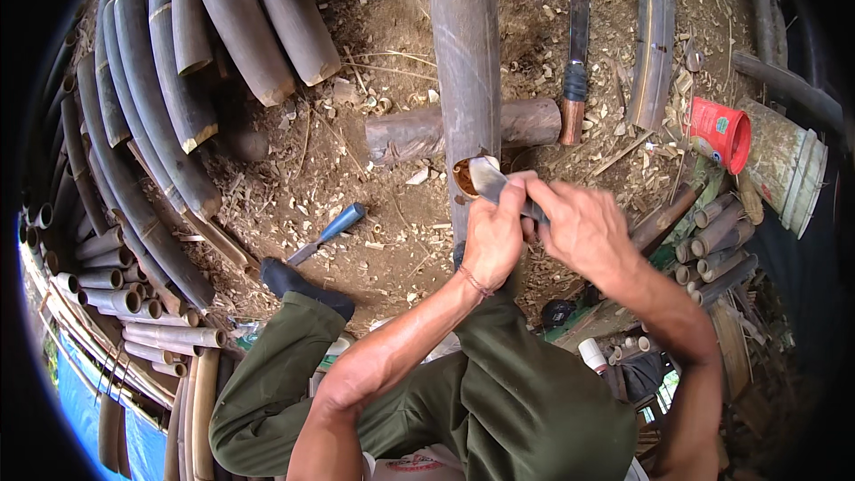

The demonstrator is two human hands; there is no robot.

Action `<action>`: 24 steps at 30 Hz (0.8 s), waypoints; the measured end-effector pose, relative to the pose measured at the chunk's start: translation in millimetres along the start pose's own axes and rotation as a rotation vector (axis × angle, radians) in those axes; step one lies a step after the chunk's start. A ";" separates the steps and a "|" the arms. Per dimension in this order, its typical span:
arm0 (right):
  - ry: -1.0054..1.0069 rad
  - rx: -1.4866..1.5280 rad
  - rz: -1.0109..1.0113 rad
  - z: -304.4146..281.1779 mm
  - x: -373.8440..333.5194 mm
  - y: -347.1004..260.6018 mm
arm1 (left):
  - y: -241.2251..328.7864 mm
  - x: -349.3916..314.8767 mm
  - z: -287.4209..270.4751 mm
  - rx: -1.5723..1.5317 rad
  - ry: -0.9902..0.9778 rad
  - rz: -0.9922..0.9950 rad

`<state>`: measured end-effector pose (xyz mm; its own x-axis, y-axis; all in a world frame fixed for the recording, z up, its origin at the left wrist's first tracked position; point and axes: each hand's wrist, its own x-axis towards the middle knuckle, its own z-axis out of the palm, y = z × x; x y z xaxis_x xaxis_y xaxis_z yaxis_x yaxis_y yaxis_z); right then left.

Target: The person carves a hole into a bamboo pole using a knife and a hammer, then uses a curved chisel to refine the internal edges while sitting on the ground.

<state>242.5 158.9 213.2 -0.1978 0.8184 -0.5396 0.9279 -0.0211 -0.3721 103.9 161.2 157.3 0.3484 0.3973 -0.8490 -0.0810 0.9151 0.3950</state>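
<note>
A thick grey bamboo pole [465, 53] runs from the far edge toward me, resting across a short log [401, 135]. Near its close end is an oval cut opening [462, 180], brown inside. The broad metal blade of a chisel [487, 178] lies at the opening's right rim. My left hand [494, 236] is closed around the chisel near its blade, just beside the pole. Slightly blurred, my right hand [583, 224] is wrapped round the chisel's rear part, mostly hiding the handle.
A blue-handled chisel [338, 223] lies on the chip-strewn ground at left, near my foot [303, 285]. Beyond the log's right end is a large knife [574, 80]. Bamboo poles [142, 125] crowd the left; a red container [721, 134] and dirty bucket [784, 165] lie right.
</note>
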 end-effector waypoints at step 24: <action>-0.253 1.529 0.593 73.6 9.8 -70.3 | 26.8 -87.9 -103.1 1.338 -0.013 0.190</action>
<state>152.1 126.2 178.5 -0.1379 0.3863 -0.9120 -0.2288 -0.9083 -0.3501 -25.1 157.9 206.3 0.4428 0.5017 -0.7431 0.8334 0.0754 0.5475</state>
